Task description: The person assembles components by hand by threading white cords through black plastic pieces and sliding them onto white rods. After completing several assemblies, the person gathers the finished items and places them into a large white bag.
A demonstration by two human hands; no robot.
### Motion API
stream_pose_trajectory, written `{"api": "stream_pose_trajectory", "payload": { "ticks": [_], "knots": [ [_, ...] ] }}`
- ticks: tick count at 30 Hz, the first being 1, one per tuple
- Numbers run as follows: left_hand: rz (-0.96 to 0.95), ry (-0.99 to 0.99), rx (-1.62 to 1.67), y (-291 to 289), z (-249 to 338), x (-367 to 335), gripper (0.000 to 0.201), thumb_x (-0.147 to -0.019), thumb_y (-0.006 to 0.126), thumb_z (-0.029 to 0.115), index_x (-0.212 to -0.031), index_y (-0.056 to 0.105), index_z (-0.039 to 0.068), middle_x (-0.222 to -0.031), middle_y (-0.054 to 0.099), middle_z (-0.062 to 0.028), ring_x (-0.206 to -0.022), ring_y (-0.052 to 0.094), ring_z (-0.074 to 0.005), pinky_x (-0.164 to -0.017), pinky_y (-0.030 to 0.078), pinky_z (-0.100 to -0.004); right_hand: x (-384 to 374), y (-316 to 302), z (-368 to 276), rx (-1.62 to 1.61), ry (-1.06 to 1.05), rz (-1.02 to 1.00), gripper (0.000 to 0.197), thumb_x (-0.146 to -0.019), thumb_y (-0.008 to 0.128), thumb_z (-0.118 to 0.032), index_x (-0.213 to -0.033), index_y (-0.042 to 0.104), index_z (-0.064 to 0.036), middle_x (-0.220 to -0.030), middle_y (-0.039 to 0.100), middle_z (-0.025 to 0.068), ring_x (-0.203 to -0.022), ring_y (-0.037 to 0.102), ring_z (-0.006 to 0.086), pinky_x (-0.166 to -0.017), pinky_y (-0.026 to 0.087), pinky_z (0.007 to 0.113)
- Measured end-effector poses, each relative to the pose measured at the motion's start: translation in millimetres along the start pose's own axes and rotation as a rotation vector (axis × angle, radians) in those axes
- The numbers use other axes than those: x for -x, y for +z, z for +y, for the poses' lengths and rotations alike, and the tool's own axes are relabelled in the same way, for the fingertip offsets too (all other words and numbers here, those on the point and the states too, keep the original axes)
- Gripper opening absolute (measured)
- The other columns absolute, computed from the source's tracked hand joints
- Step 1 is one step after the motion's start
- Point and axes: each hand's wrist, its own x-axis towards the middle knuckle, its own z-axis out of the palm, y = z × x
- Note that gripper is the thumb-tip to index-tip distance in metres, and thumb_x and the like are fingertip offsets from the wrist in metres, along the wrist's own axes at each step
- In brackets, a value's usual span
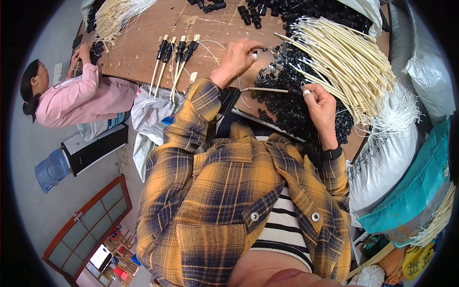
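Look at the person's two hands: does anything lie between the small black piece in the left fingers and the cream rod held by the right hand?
Nothing visible does; only bare brown tabletop separates black piece and cream rod.

Tube bundle (344,62) right of connector pile (296,103).

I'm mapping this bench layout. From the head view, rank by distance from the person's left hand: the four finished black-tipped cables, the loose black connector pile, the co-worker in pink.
1. Loose black connector pile, just right of the left hand.
2. Four finished black-tipped cables, to its left.
3. Co-worker in pink, far left at the bench's end.
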Motion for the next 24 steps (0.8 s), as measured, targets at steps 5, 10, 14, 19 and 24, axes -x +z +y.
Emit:
{"api": "stream_pose_trajectory", "payload": {
  "ticks": [5,10,14,19,24],
  "knots": [
    [0.033,-0.056,-0.129,-14,-2,9,0.027,-0.072,0.062,0.004,-0.098,0.071,0.009,-0.080,0.066,-0.0112,-0.072,0.065,-0.0228,-0.067,0.053,-0.0363,-3,0,3,-0.037,0.007,-0.003,0.007,-0.088,0.059,-0.005,-0.091,0.064,-0.0008,-0.063,0.038,-0.0116,-0.056,0.029,-0.0001,-0.051,0.022,0.019],
    [0.011,-0.415,0.432,-15,34,13,0.021,-0.076,0.061,0.001,-0.093,0.072,0.006,-0.082,0.069,-0.0095,-0.076,0.065,-0.0159,-0.066,0.052,-0.0315,-8,5,7,-0.042,0.069,0.009,0.008,-0.088,0.060,-0.005,-0.092,0.065,-0.0009,-0.063,0.040,-0.0122,-0.055,0.029,-0.0004,-0.050,0.023,0.019],
    [0.058,0.168,0.510,15,100,28,0.019,-0.072,0.065,-0.001,-0.088,0.071,0.006,-0.082,0.069,-0.0055,-0.074,0.065,-0.0144,-0.065,0.051,-0.0249,-16,18,4,-0.173,0.140,-0.005,0.010,-0.086,0.063,-0.009,-0.088,0.066,-0.0001,-0.058,0.047,-0.0079,-0.054,0.039,0.0014,-0.049,0.033,0.020],
    [0.095,0.498,-0.076,26,114,32,0.026,-0.066,0.067,-0.004,-0.088,0.070,0.007,-0.080,0.067,-0.0053,-0.072,0.064,-0.0221,-0.059,0.051,-0.0286,-14,25,14,-0.141,-0.039,-0.001,0.008,-0.086,0.061,-0.008,-0.090,0.066,-0.0014,-0.058,0.052,-0.0024,-0.057,0.044,0.0029,-0.052,0.039,0.023],
    [0.137,0.233,0.146,21,108,34,0.030,-0.068,0.064,-0.007,-0.095,0.070,0.007,-0.076,0.065,-0.0022,-0.065,0.060,-0.0119,-0.058,0.049,-0.0228,-4,27,-12,0.123,-0.206,0.180,0.005,-0.089,0.061,-0.006,-0.090,0.064,-0.0016,-0.060,0.043,-0.0061,-0.056,0.037,0.0018,-0.050,0.032,0.020]
  ]
}}
